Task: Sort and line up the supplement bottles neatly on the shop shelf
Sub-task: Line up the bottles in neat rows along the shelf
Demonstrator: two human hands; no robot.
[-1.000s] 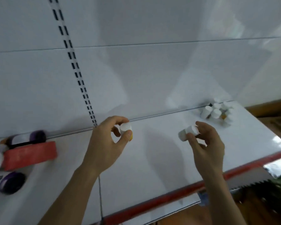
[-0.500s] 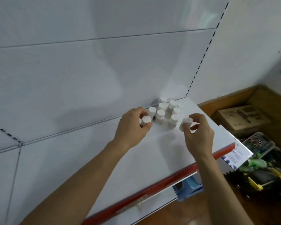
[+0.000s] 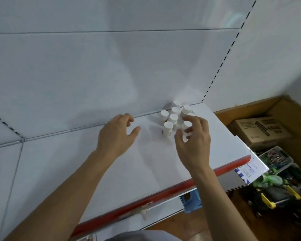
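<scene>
1. Head view: a cluster of small white cylindrical supplement bottles (image 3: 170,119) stands upright near the back right corner of the white shop shelf (image 3: 111,171), close against the white back panel (image 3: 94,75).
2. The left hand (image 3: 116,136) hovers just left of the cluster, fingers loosely curled, gripping nothing.
3. The right hand (image 3: 193,143) has its fingers spread in front of the cluster's near right bottles. Whether it touches them cannot be told.
4. Bare shelf runs left and forward to the red front edge strip (image 3: 163,197). The shelf's right edge lies just beyond the bottles.
</scene>
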